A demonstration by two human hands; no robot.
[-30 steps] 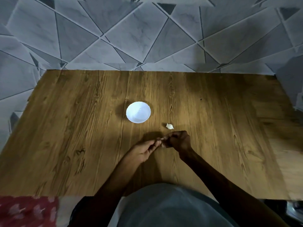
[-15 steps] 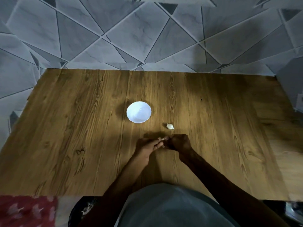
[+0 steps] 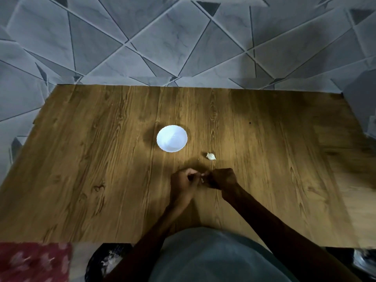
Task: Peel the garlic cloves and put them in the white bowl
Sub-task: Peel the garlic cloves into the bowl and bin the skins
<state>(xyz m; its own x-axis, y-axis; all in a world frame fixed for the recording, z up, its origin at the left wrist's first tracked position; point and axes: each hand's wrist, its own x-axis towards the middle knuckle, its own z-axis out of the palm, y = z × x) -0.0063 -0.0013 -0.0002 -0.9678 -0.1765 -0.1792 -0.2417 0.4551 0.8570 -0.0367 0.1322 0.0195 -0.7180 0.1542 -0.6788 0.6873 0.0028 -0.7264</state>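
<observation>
My left hand [image 3: 183, 183] and right hand [image 3: 220, 179] both pinch a small pale garlic clove [image 3: 202, 176] just above the brown wood-grain bench [image 3: 101, 159]. I should steady it with one hand and lift the papery skin from the tip by fingernail. A second whitish clove [image 3: 211, 156] lies near the round white bowl [image 3: 172, 139], which looks empty.

Wood-grain table [image 3: 101, 180] under left hand [image 3: 183, 186] & right hand [image 3: 222, 179]; small dark speck [image 3: 249, 123] beyond, to their right. Grey triangle-pattern tiles [image 3: 162, 37] further beyond. Red patterned cloth [image 3: 30, 261] & black crinkly obj [image 3: 105, 259] nearer than left hand, to its left.
</observation>
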